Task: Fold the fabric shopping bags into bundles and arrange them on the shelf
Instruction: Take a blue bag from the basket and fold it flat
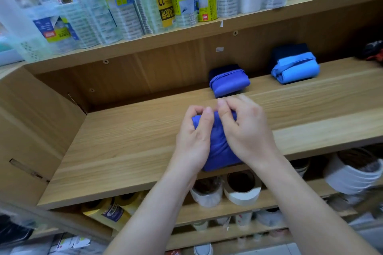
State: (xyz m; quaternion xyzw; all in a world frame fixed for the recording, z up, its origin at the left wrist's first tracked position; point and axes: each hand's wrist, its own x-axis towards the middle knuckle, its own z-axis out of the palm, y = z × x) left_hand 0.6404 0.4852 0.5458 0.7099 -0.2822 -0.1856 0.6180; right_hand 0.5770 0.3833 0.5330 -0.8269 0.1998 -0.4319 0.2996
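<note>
- Nearest the camera, on the tier below, tape rolls (241,188) are seen standing on edge under the front lip of the shelf (124,151).
- At that front lip, a violet-blue fabric bag, worked into a half-made bundle (217,149), is seen lying on the wood between two bare hands.
- The bundle's left flank is cupped by the left hand (193,136), its fingers curled and its thumb and forefinger closed on the fabric at the far end.
- The same far end is met by the right hand (246,128), fingers bent over the top; the fingertips are blurred, but a pinch on the cloth is suggested.
- The cloth is judged light, soft and limp, likely to spring open if released; a hold at the far end, where the loose edge is gathered, with the flanks pressed in, is thought safest.
- Further back, a finished violet bundle (229,83) is set on the shelf, just beyond the hands.
- To its right, well apart, a light-blue bundle (295,68) is placed near the back panel.
- Above, the upper tier is crowded with wrapped packs (165,2) of clear rolls.
</note>
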